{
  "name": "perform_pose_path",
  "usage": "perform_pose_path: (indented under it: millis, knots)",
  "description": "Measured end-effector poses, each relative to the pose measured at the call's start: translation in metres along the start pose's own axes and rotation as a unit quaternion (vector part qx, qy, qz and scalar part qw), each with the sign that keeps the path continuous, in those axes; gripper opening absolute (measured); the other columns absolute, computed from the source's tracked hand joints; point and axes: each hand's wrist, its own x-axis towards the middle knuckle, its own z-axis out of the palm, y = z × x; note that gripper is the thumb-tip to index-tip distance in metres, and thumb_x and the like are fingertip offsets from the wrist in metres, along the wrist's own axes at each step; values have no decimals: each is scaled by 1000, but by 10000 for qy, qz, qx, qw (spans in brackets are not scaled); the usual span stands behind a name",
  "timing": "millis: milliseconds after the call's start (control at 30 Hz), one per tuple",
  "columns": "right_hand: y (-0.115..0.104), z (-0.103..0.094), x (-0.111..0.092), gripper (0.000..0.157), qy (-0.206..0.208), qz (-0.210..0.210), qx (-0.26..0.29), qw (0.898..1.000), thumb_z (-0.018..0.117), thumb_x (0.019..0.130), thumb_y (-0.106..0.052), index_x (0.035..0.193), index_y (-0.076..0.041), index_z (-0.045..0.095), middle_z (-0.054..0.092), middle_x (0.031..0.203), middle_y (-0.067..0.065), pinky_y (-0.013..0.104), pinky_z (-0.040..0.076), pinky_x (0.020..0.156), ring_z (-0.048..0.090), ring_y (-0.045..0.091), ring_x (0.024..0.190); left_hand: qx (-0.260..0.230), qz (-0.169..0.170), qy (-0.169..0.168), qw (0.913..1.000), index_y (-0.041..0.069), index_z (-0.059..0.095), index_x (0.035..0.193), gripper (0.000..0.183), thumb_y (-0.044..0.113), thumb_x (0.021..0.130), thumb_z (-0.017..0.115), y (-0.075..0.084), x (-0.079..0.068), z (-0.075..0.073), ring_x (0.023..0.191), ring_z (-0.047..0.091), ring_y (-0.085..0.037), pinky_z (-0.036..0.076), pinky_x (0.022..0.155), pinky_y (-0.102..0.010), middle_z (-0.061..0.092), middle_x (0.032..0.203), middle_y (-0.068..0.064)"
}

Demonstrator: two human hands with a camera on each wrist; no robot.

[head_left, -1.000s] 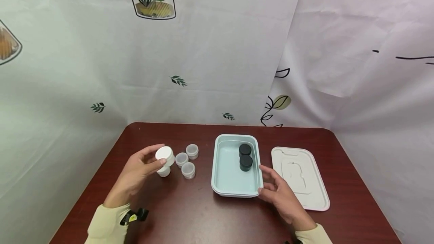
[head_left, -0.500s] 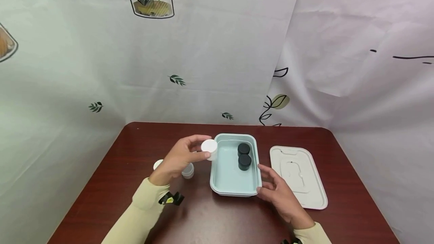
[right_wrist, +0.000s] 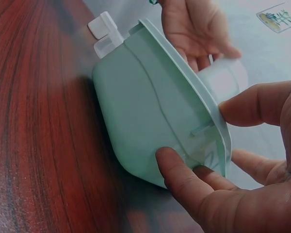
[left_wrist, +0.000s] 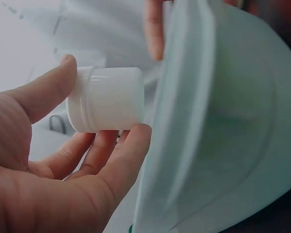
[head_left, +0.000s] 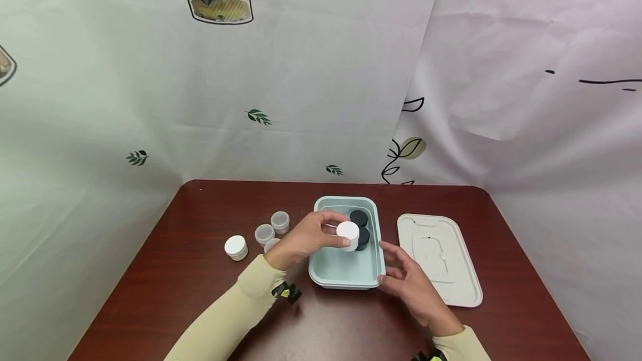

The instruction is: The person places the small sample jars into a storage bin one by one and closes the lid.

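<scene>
My left hand [head_left: 308, 237] pinches a white screw-lid jar [head_left: 348, 235] between thumb and fingers, over the pale green plastic container [head_left: 321, 278]. In the left wrist view the white jar [left_wrist: 114, 97] lies sideways across the picture, thumb on its lid end. Two black-lidded jars [head_left: 358, 218] sit in the container, partly hidden behind the held jar. My right hand [head_left: 413, 289] holds the container's right side. In the right wrist view that hand's thumb is on the rim and its fingers rest against the outer wall [right_wrist: 136, 107].
Another white jar [head_left: 236, 248] stands on the dark red table [head_left: 165, 294] at the left. Several small clear-lidded jars [head_left: 264, 234] are grouped beside it, one partly behind the left hand. A white lid [head_left: 441, 261] lies flat right of the container.
The left hand has carried the white jar rightward from beside the small jars to over the container. The right hand stays at the container's side.
</scene>
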Motion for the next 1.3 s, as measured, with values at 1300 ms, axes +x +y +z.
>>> perform_pose_path:
  millis: [1300]
  knots:
    - [3,-7,2,75,-274,-25,58,9996,66,95,4,162,-6,33,41,156,29,31,61,87,65,36,126,2410,48,164,9704,13,65,107,44,8,75,96,-28,19,57,74,59,-12,47,70,-28,75,89,-5]
